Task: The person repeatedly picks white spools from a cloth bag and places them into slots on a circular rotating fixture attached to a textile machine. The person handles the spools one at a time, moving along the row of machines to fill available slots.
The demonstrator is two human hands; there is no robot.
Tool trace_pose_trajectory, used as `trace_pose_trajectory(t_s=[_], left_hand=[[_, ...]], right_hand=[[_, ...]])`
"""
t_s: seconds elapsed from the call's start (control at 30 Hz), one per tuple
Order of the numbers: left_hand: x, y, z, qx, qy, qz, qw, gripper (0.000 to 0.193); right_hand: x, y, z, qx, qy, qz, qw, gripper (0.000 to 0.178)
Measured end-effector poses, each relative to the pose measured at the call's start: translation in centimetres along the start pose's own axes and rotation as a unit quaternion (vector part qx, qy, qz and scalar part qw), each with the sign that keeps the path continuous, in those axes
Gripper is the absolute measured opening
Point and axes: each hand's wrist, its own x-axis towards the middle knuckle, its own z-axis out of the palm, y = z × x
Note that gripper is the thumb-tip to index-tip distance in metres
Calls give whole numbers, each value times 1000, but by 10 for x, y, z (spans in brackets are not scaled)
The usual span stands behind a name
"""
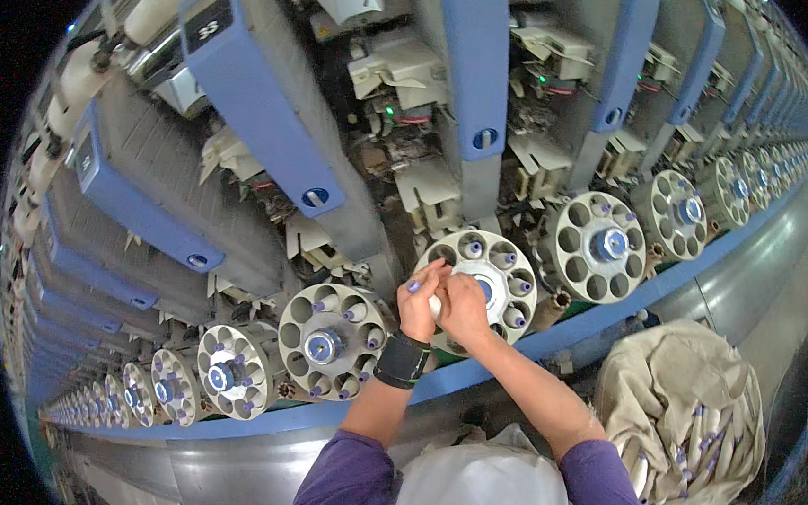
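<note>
My left hand (pixel 417 309), with a black band round its wrist, is closed round a white yarn bobbin (pixel 435 306) whose purple tip sticks out by the fingers. Right beside it, my right hand (pixel 462 305) has its fingers pinched together. Whatever lies between them is hidden or too thin to make out. Both hands are over the left side of a round cream magazine (pixel 509 329) with a ring of round pockets. Purple-tipped bobbins (pixel 520 286) stand in several of its pockets, and my hands cover part of the ring.
Similar magazines (pixel 604 245) run along the blue rail (pixel 451 378) on both sides. Behind them rise winding units with blue panels (pixel 480 69). At my right, a beige cloth sack (pixel 665 373) holds loose purple-tipped bobbins.
</note>
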Motion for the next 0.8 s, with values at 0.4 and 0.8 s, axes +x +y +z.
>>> trace_pose_trajectory(t_s=[0.4,0.8], left_hand=[[-2,9,39,35,-189,-110,975,60],[78,-16,55,660,-203,-96,717,44]], right_hand=[[38,7,-79,279,-90,154,943,18],[-57,22,-162,-65,-146,126,979,35]])
